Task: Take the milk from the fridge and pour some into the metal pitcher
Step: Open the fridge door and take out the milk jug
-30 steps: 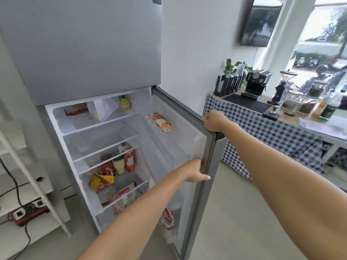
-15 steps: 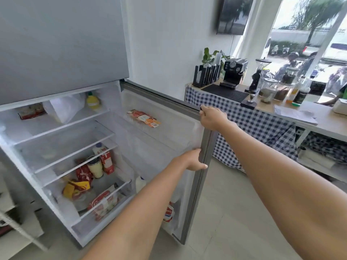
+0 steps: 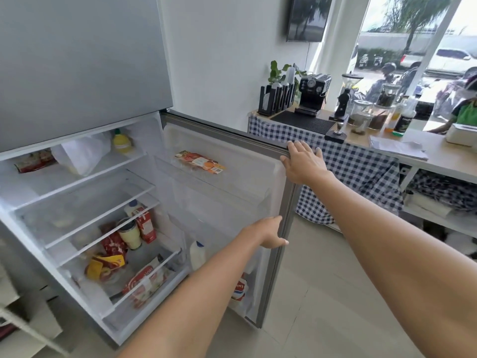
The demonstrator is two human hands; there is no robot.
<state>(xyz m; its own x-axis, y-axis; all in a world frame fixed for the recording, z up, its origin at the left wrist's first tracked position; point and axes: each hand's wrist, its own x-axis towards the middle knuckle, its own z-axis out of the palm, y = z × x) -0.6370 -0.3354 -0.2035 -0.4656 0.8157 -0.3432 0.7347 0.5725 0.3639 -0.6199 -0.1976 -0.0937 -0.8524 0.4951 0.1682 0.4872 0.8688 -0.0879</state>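
The fridge [image 3: 85, 73] stands with its lower door [image 3: 227, 202] swung wide. A white milk bottle with a blue cap [image 3: 197, 255] stands in the door's rack. Below it a white bottle with a red and blue label [image 3: 240, 290] sits in the bottom door bin. A red and white carton [image 3: 145, 223] stands on the inner shelf. My left hand [image 3: 267, 232] grips the door's free edge at mid height. My right hand [image 3: 302, 162] rests on the door's top corner with fingers straight. No metal pitcher shows in this view.
A counter with a blue checked cloth [image 3: 348, 171] stands right behind the door. It carries an espresso machine [image 3: 312, 93], a grinder [image 3: 346, 95], jars and papers. Several packets and a cup fill the fridge's lower shelves. Pale tiled floor [image 3: 309, 293] lies to the right.
The door has swung further open. My right hand's fingers have straightened on the door's top corner, where they were curled before. My view has moved closer and to the right.
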